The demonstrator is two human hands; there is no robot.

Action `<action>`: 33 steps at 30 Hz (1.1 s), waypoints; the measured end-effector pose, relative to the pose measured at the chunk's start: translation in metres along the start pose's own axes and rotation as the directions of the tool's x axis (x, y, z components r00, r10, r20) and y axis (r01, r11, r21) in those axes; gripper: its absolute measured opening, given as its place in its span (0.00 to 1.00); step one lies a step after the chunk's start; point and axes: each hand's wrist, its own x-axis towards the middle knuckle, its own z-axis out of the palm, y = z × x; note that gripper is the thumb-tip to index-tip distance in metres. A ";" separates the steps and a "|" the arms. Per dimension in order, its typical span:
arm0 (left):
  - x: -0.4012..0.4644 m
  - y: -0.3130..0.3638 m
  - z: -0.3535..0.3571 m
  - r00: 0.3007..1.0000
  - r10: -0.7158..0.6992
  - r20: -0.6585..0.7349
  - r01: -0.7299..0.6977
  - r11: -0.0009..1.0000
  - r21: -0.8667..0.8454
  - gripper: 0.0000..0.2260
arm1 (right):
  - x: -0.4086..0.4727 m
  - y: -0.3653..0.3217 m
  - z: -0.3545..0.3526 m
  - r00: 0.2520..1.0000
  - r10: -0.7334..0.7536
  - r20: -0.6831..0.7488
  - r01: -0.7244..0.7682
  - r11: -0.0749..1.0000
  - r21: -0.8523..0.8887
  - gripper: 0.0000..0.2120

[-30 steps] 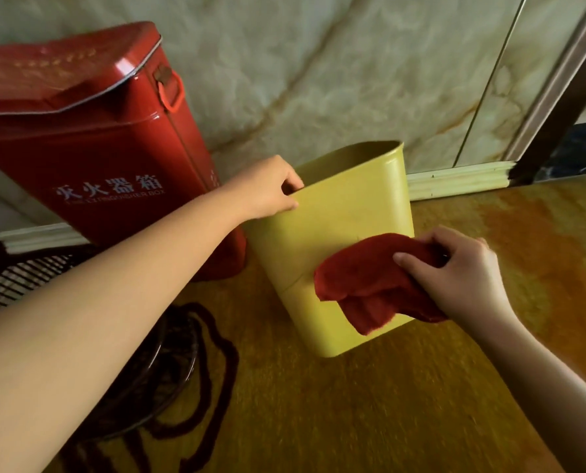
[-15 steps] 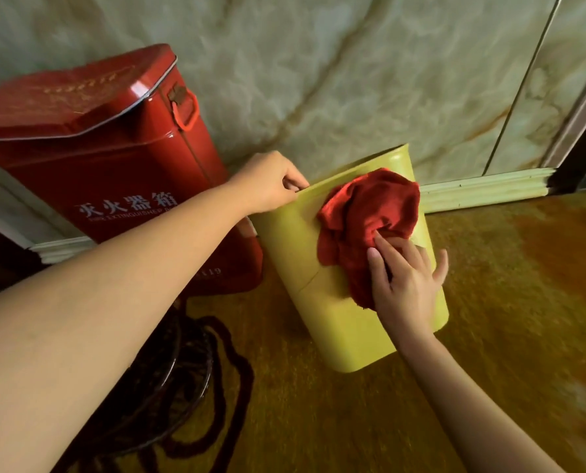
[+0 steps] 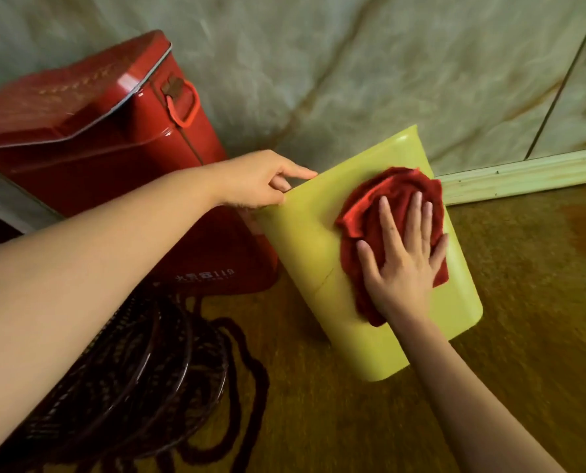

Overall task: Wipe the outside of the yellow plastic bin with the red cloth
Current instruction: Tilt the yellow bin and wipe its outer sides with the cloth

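Against marble wall, the yellow plastic bin leans tilted on the floor. Left hand pinches its rim; right hand, fingers spread flat, presses red cloth on the near side. Other sides probably remain.

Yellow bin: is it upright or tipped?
Tipped: the yellow bin leans back, left hand gripping its rim.

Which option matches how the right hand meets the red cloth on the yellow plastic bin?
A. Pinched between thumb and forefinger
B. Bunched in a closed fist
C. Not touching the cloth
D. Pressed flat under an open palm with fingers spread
D: the right hand lies open, fingers spread, pressing the red cloth against the side of the yellow plastic bin.
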 end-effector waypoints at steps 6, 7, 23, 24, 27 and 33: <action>0.001 0.006 0.003 0.995 0.038 0.089 -0.025 0.990 -0.140 0.26 | -0.033 0.011 -0.009 0.964 0.265 -0.022 -0.260 0.955 0.140 0.28; 0.002 0.007 0.003 0.994 0.043 0.098 -0.026 0.985 -0.170 0.26 | -0.023 -0.006 -0.007 0.982 0.187 -0.028 -0.181 0.975 0.131 0.28; 0.010 0.057 0.023 0.983 0.183 0.024 -0.168 0.943 -0.288 0.24 | -0.017 -0.010 -0.029 0.973 0.189 -0.135 -0.148 0.952 0.268 0.27; 0.009 0.064 0.022 0.979 0.199 0.045 -0.177 0.938 -0.298 0.25 | -0.010 -0.018 -0.030 0.980 0.132 -0.147 -0.092 0.964 0.251 0.26; 0.005 0.059 0.010 0.967 0.218 0.128 -0.201 0.971 -0.132 0.32 | 0.010 -0.003 -0.036 0.993 0.106 -0.058 -0.093 0.978 0.187 0.26; -0.012 0.046 0.020 0.999 0.023 -0.026 -0.026 0.989 -0.144 0.26 | 0.012 0.016 -0.038 0.955 0.293 0.050 -0.294 0.911 0.290 0.25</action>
